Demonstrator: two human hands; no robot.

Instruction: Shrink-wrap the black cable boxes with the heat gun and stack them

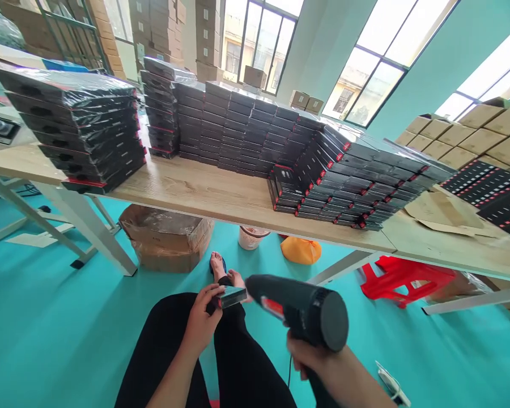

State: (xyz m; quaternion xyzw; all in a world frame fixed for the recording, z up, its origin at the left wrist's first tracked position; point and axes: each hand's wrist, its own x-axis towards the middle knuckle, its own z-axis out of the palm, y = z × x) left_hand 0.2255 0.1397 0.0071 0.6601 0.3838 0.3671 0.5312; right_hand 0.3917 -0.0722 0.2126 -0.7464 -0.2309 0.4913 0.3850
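Gripping a small box (233, 296) (left hand (204, 318)) and a heat gun (295, 303) (right hand (317, 358)), we were apparently mid-unit, with stacked boxes (246, 130) on the bench (195, 182).

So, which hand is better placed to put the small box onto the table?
Probably the left hand: it holds the small box, while the right hand is occupied with the heat gun.

Black trousers (249, 362) and dark, open-toed footwear (224, 264) are worn, with both forearms (177, 362) bare.
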